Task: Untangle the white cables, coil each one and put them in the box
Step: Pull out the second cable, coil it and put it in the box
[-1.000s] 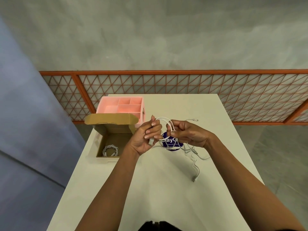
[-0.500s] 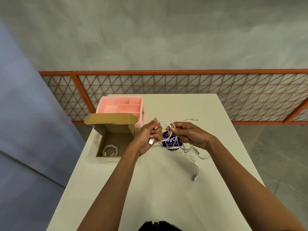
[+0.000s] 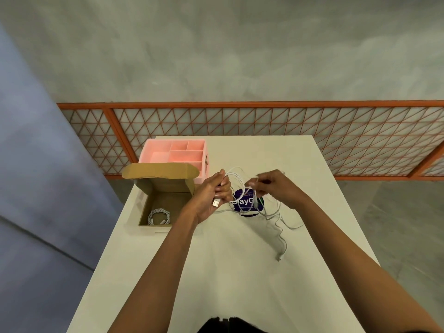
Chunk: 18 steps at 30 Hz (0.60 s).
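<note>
Right hand (image 3: 276, 187) has drifted right, away from the left hand (image 3: 210, 194), widening the white cable loop (image 3: 236, 180) between them; its limp tail (image 3: 281, 240) snakes over the matte table (image 3: 240, 284), right of the box (image 3: 143, 209). Left hand clamps the stacked turns, metal USB plug (image 3: 216, 203) poking out below, probably as anchor, while right fingertips (image 3: 251, 184) pinch 1 strand to feed slack. 1 finished coil (image 3: 158, 216) lies inside the cardboard box; smooth pink tray (image 3: 153, 156) just behind the box.
</note>
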Motion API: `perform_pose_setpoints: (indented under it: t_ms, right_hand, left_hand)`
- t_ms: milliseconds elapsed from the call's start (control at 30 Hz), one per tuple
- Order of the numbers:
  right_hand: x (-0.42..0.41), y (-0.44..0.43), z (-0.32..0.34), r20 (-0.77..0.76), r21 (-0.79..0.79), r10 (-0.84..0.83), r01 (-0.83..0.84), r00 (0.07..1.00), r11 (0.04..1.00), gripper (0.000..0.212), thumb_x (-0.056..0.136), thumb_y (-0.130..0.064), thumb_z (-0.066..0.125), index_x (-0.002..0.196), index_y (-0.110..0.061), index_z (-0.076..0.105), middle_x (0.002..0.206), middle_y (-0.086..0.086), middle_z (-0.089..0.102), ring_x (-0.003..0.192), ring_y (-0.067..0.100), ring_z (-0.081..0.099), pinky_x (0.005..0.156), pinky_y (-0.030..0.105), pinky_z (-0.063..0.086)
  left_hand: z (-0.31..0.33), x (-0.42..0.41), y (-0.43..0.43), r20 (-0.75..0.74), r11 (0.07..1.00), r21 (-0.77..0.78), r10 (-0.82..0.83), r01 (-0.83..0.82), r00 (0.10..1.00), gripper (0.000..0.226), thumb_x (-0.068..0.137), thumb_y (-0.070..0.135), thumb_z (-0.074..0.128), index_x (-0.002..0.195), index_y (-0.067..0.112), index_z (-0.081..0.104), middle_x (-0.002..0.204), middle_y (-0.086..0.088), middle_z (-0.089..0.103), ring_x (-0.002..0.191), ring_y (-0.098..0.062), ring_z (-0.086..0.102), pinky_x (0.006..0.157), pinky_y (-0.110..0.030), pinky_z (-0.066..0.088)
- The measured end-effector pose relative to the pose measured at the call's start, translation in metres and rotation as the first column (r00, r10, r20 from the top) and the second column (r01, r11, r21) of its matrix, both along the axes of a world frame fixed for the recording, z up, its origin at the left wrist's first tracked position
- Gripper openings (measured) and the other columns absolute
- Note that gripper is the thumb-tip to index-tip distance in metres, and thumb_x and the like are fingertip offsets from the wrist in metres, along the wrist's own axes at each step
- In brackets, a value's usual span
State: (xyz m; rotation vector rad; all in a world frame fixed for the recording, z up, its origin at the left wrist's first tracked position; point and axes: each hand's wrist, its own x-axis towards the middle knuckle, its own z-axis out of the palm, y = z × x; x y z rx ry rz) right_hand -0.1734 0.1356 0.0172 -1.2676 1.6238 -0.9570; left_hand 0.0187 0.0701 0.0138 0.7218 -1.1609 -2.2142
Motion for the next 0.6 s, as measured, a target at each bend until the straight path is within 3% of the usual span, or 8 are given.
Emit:
perform_pose_setpoints:
  t_ms: [67,167,333,467,567,600]
  right_hand:
    - [0.005,-0.008,0.004,0.143,-0.039,-0.138,0.145,0.98,0.989,0.017,0.089,-0.008,0.063,0.102,0.002,0.069,0.079,0.015,0.064,0.064,0.015,0.062,0.073,0.021,0.057]
    - [0.017,-0.018,0.011,0.376,-0.003,-0.29,0.314,0.88,0.949,0.021,0.085,-0.001,0.065,0.103,0.009,0.065,0.072,0.013,0.062,0.053,0.009,0.064,0.065,0.017,0.057]
    - [0.024,-0.023,0.016,0.555,0.158,-0.367,0.338,0.747,0.928,0.022,0.082,0.003,0.067,0.101,-0.001,0.056,0.072,0.014,0.062,0.049,0.008,0.062,0.055,0.014,0.054]
    - [0.025,-0.023,0.014,0.539,0.214,-0.368,0.3,0.758,0.93,0.027,0.083,0.0,0.068,0.104,-0.004,0.052,0.076,0.011,0.062,0.063,0.013,0.06,0.054,0.016,0.055]
    - [0.031,-0.021,0.011,0.373,0.193,-0.239,0.177,0.896,0.965,0.004,0.09,-0.003,0.059,0.091,-0.006,0.061,0.078,0.01,0.062,0.067,0.015,0.058,0.054,0.017,0.052]
    - [0.032,-0.02,0.009,0.309,0.175,-0.185,0.135,0.933,0.975,0.011,0.093,-0.005,0.055,0.087,-0.007,0.064,0.077,0.009,0.063,0.066,0.015,0.056,0.056,0.018,0.049]
  left_hand:
    - [-0.003,-0.001,0.001,0.006,1.0,-0.012,-0.024,0.025,1.0,0.039,0.102,0.03,0.036,0.066,0.015,0.037,0.052,0.008,0.027,0.043,-0.004,0.021,0.051,-0.017,0.037]
    - [-0.006,-0.002,0.002,0.031,0.997,-0.06,-0.053,0.055,0.998,0.039,0.101,0.031,0.037,0.066,0.014,0.037,0.053,0.007,0.026,0.044,-0.004,0.021,0.057,-0.022,0.03]
    - [-0.007,0.001,0.003,0.044,0.994,-0.088,-0.067,0.071,0.997,0.039,0.102,0.031,0.037,0.067,0.014,0.036,0.053,0.007,0.026,0.043,-0.004,0.022,0.056,-0.022,0.032]
    - [-0.007,-0.002,0.003,0.049,0.995,-0.078,-0.064,0.068,0.997,0.039,0.103,0.029,0.035,0.067,0.013,0.036,0.053,0.006,0.024,0.042,-0.003,0.023,0.053,-0.02,0.034]
    - [-0.009,-0.005,0.003,0.061,0.997,-0.07,-0.039,0.043,0.997,0.04,0.102,0.029,0.036,0.066,0.013,0.037,0.054,0.004,0.022,0.042,-0.004,0.022,0.053,-0.021,0.032]
    - [-0.01,-0.006,0.002,0.064,0.997,-0.073,-0.032,0.037,0.997,0.04,0.102,0.029,0.036,0.066,0.013,0.037,0.054,0.005,0.022,0.042,-0.004,0.022,0.055,-0.022,0.03]
